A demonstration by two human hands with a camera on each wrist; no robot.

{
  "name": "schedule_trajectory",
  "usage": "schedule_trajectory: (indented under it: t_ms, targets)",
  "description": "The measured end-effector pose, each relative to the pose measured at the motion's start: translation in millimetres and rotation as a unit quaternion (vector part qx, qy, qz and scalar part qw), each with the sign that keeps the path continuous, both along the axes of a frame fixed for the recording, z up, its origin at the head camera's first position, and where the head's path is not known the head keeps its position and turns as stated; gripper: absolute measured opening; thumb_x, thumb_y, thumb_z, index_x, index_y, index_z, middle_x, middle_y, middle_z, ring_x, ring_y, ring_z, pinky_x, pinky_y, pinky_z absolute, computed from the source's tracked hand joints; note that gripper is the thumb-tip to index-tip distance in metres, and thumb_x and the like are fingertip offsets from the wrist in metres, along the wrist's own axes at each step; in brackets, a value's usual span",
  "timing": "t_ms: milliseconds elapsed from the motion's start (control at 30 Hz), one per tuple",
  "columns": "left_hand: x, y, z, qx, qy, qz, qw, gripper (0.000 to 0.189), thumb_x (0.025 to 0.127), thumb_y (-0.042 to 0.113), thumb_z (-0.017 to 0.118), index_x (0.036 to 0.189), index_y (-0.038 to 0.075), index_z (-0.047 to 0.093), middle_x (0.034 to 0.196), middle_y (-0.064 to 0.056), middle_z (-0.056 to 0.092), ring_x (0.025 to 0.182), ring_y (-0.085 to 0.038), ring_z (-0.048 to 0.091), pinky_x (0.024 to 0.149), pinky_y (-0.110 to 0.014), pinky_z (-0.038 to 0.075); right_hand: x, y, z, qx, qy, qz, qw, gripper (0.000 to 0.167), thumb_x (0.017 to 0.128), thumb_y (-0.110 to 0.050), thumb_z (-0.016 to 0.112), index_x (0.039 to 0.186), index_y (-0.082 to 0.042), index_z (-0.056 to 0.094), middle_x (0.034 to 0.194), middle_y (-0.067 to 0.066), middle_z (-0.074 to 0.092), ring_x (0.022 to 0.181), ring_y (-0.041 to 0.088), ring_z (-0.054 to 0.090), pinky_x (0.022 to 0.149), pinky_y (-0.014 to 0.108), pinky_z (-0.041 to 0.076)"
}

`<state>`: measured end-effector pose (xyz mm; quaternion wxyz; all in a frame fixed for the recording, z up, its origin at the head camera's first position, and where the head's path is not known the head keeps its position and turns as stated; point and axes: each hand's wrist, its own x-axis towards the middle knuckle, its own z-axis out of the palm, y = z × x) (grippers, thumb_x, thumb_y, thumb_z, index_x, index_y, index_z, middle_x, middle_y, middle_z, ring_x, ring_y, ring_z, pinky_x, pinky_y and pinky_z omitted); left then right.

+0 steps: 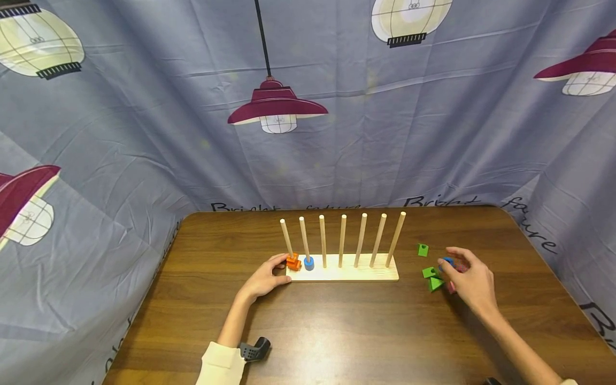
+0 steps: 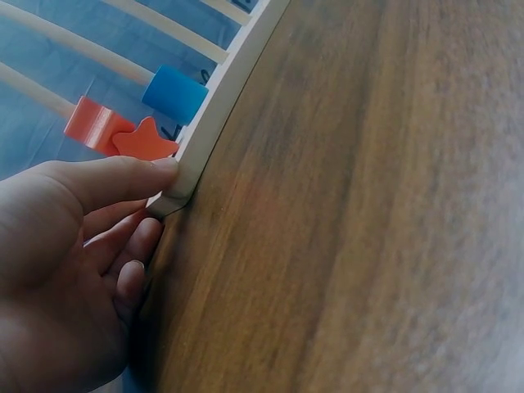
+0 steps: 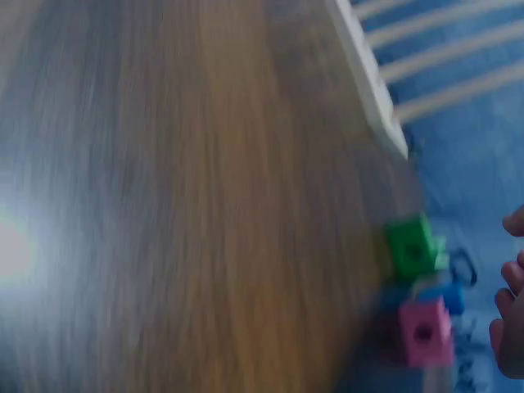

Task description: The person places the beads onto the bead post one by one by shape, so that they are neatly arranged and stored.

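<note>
Seven upright wooden pegs [image 1: 342,240] are carried by a pale base [image 1: 358,275] set on a brown wood-grain tabletop [image 1: 337,326]. The far corners of the table are rounded, and light is reflected off its surface as a white patch of glare [image 3: 12,250]. Behind it, the view is closed off by a creased grey-blue curtain [image 1: 298,171], printed with lamps [image 1: 277,109] in maroon and cream and with dark lettering [image 1: 441,201] near the table's edge.

The left end of the base is held by the left hand [image 1: 263,276], its thumb and fingers bent about the corner. A cream sleeve [image 1: 221,364] and a black wrist device [image 1: 255,350] are worn on that arm. Orange pieces [image 1: 294,262], one star-shaped, are seen at the foot of the leftmost peg; a blue cylinder [image 1: 309,263] is threaded on the next.

To the right of the base, green blocks [image 1: 435,284], pink blocks [image 1: 451,287] and a blue piece [image 1: 448,261] are gathered on the wood. The right hand [image 1: 474,280] is held over them, thumb and forefinger parted, with nothing seen gripped; whether the blue piece is touched cannot be told.
</note>
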<state>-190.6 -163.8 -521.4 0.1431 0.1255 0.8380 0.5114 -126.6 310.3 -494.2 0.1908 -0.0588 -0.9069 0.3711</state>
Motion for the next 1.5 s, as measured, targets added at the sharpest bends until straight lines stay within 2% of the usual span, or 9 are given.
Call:
schedule_trajectory:
  t_ms: [167,500,667,800,867,933,1067,1300,1500]
  targets:
    - [0.2,-0.2,0.4,-0.001,0.002,0.002,1.0000,0.065,0.087,0.007,0.074,0.145,-0.003,0.048,0.147,-0.015,0.046,0.123,-0.033,0.048,0.105,-0.052,0.036,-1.8,24,-14.9,0.000,-0.052,0.008,0.9986,0.052,0.091,-0.031,0.075,0.130,0.000,0.061,0.118,0.028,0.065,0.105,0.044,0.060,0.074,0.040,0.042]
    - [-0.3,-0.1,0.4,-0.005,0.004,0.001,1.0000,0.064,0.087,0.006,0.074,0.145,-0.002,0.048,0.145,-0.014,0.047,0.122,-0.032,0.048,0.104,-0.051,0.036,-10.2,32,-27.1,0.024,-0.086,0.020,0.9958,0.045,0.091,-0.029,0.074,0.123,0.002,0.064,0.110,0.028,0.065,0.098,0.042,0.059,0.072,0.045,0.043]
    - [-0.1,1.0,1.4,-0.008,0.004,0.003,1.0000,0.064,0.087,0.007,0.074,0.145,-0.001,0.049,0.145,-0.013,0.047,0.122,-0.031,0.048,0.104,-0.051,0.036,-11.0,32,-21.9,0.021,-0.068,0.007,0.9974,0.040,0.092,-0.025,0.074,0.120,0.002,0.065,0.110,0.026,0.068,0.102,0.045,0.061,0.076,0.050,0.044]
    - [0.3,0.9,1.8,-0.006,0.001,0.006,1.0000,0.064,0.087,0.007,0.074,0.145,-0.001,0.049,0.145,-0.013,0.047,0.123,-0.032,0.048,0.104,-0.051,0.036,-9.3,26,-4.9,-0.003,-0.034,0.000,0.9994,0.039,0.089,-0.026,0.077,0.118,-0.001,0.067,0.107,0.021,0.071,0.091,0.010,0.068,0.077,0.027,0.047]
    - [0.6,0.5,1.8,-0.004,0.000,0.007,1.0000,0.064,0.087,0.007,0.074,0.145,-0.001,0.049,0.145,-0.013,0.047,0.123,-0.032,0.048,0.104,-0.051,0.036,-7.5,20,8.1,-0.027,-0.019,0.004,0.9994,0.039,0.088,-0.026,0.078,0.117,-0.002,0.067,0.103,0.011,0.073,0.085,-0.008,0.062,0.071,0.014,0.045]
    - [1.0,0.2,1.7,-0.004,0.000,0.007,1.0000,0.065,0.087,0.007,0.075,0.145,-0.001,0.049,0.145,-0.013,0.047,0.123,-0.032,0.048,0.104,-0.052,0.036,-5.6,11,22.2,-0.058,0.002,0.020,0.9981,0.038,0.088,-0.023,0.079,0.116,-0.001,0.067,0.098,-0.002,0.074,0.083,-0.017,0.057,0.069,0.007,0.045]
    - [1.0,0.0,1.7,-0.003,0.001,0.005,1.0000,0.064,0.087,0.007,0.075,0.145,-0.001,0.049,0.145,-0.014,0.047,0.123,-0.032,0.048,0.104,-0.052,0.036,-1.5,-16,53.2,-0.122,0.049,0.082,0.9879,0.033,0.087,-0.006,0.078,0.115,0.005,0.065,0.096,-0.018,0.069,0.089,-0.010,0.063,0.075,0.011,0.050]
    - [1.2,0.3,1.7,-0.002,0.004,0.003,1.0000,0.064,0.087,0.006,0.074,0.145,-0.001,0.049,0.146,-0.014,0.046,0.123,-0.032,0.048,0.105,-0.051,0.036,3.8,-70,99.3,-0.208,0.099,0.186,0.9553,0.031,0.084,0.012,0.072,0.115,0.011,0.064,0.102,-0.004,0.071,0.090,0.006,0.068,0.079,0.018,0.053]
    - [1.9,-0.2,1.0,-0.003,0.003,0.006,1.0000,0.064,0.087,0.006,0.075,0.145,-0.002,0.049,0.146,-0.014,0.046,0.123,-0.032,0.048,0.105,-0.051,0.035,-2.6,-114,122.9,-0.212,0.145,0.250,0.9335,0.034,0.080,0.019,0.072,0.113,0.010,0.067,0.103,0.005,0.071,0.087,0.011,0.068,0.079,0.021,0.053]
